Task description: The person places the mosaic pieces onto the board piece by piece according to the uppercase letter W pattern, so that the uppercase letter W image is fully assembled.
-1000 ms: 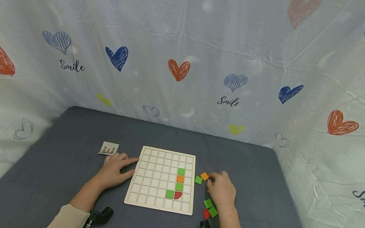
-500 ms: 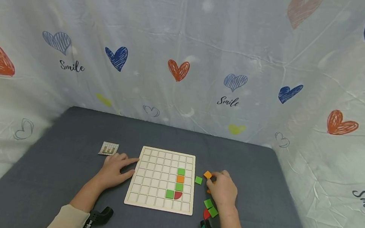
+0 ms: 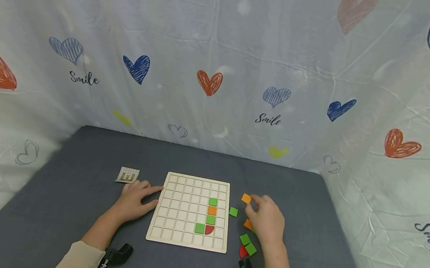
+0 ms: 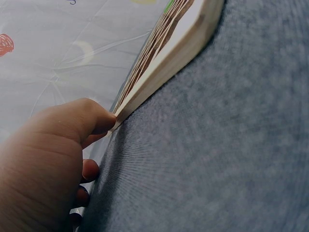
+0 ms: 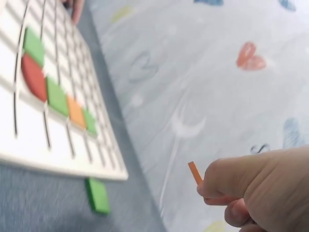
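Between thumb and fingertips my right hand (image 3: 267, 221) pinches an orange square tile (image 3: 246, 198), seen nearly edge-on in the right wrist view (image 5: 195, 172). The tile is off to the right of a pale grid board (image 3: 179, 210). My left hand (image 3: 135, 200) rests on the table at the board's left side, its thumb (image 4: 99, 116) and index finger touching the edge. On the board, green tiles (image 3: 210, 220), an orange tile (image 3: 212, 210) and a red rounded tile (image 3: 209, 230) sit in the right-hand columns.
Loose on the dark table, right of the board, lie a green tile (image 3: 233, 212), another orange tile (image 3: 248, 224), more green tiles (image 3: 245, 239) and a red piece (image 3: 243, 251). A small printed card (image 3: 127, 175) lies beyond my left hand. A heart-patterned curtain (image 3: 232, 122) encloses the table.
My right hand has picked up the orange tile near the green one and moved it slightly away and to the right, uncovering another orange tile. The left hand has stayed put.
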Motion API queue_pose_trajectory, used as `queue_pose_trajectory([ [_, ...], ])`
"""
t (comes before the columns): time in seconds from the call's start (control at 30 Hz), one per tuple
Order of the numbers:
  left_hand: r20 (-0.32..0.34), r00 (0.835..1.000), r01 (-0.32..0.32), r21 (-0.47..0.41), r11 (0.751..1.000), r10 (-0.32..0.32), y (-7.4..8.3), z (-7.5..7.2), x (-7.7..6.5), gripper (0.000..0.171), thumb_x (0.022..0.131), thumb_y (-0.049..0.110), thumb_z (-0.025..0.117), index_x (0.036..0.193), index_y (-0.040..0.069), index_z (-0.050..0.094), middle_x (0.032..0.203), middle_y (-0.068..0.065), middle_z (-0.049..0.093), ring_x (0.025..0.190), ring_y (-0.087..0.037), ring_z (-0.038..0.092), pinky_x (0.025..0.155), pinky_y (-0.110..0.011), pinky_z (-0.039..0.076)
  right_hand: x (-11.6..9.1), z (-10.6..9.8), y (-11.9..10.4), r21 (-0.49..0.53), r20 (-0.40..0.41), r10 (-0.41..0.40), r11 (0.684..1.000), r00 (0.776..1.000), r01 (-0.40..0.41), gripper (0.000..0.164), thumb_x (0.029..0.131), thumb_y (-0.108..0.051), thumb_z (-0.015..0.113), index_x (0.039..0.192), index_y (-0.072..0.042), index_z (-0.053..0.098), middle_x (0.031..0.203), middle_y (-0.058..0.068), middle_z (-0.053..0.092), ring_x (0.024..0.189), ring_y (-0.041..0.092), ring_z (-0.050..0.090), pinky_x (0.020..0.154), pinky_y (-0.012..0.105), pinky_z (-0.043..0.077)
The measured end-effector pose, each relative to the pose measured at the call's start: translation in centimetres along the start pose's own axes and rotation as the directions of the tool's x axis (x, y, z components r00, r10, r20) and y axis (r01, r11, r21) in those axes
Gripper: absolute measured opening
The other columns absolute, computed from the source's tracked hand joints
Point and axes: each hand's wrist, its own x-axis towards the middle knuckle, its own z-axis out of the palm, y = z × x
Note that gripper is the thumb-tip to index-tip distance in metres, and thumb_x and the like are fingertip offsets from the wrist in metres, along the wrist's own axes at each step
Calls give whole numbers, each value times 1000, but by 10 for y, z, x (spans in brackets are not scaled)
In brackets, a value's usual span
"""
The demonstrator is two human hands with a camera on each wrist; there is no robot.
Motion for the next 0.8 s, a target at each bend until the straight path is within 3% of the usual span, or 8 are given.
queue_pose_trajectory([
  [0.23,-2,1000,0,-9,1000,0,0,0,0,44,94,27,74,137,19,69,89,8,46,75,-11,30,76,-44,26,-8,-8,-22,25,-69,-114,993,991,116,29,89,-13,76,117,-7,78,68,-6,40,49,9,30,44,27,26],
  [0.37,-2,1000,0,-8,1000,0,0,0,0,44,94,27,75,137,18,69,89,7,47,75,-11,31,76,-44,26,-14,-6,-38,21,-95,-193,980,977,196,30,88,-13,79,117,-9,79,65,-7,44,48,6,27,43,25,25],
  [0.6,-7,1000,-4,-11,1000,4,-1,0,0,43,94,27,74,136,18,70,89,7,47,75,-12,31,76,-44,26,-24,2,-63,60,-91,-307,948,947,313,31,88,-15,80,119,-12,79,54,-12,35,47,1,24,42,22,19],
  [0.8,-1,1000,4,-12,1000,-4,0,0,0,43,95,28,74,137,18,69,89,6,46,75,-12,31,76,-44,25,-31,12,-74,69,-63,-334,939,941,338,31,87,-17,80,118,-16,80,52,-14,36,46,0,25,40,21,16],
])
